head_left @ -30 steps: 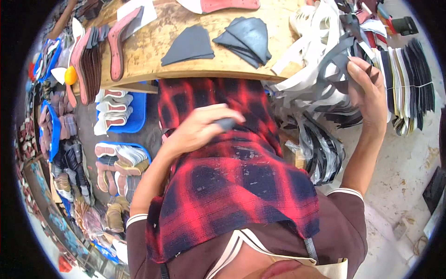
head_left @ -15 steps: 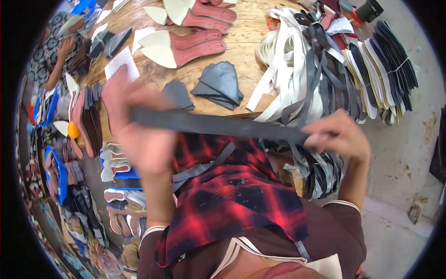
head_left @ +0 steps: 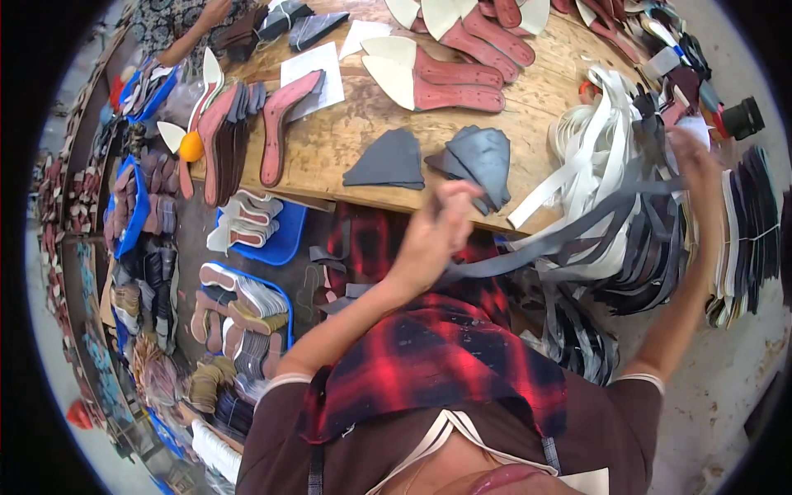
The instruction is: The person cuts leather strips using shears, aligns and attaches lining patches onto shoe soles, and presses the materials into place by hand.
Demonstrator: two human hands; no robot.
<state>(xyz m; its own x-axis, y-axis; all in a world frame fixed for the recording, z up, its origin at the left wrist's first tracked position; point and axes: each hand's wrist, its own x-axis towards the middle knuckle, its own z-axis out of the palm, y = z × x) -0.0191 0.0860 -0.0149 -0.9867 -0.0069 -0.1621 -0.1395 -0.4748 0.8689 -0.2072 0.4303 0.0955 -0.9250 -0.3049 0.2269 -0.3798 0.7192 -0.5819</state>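
The left hand [head_left: 437,227] pinches one end of a long grey strap [head_left: 561,235]. The right hand [head_left: 693,161] grips the other end, up by the strap pile [head_left: 610,148] at the table [head_left: 346,140] edge. The strap is stretched between them, so pulling it free looks like the step now. Next it needs a steady pull clear of the pile.

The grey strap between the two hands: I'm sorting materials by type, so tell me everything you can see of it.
The grey strap is a long, narrow, flat band, dull grey, looking like leather or synthetic sheet. It runs taut and slanting from the left hand, low near the table edge, up to the right hand over the pile of white and dark strips. Both hands grip its ends; its middle crosses that pile. Motion blur hides finer texture.
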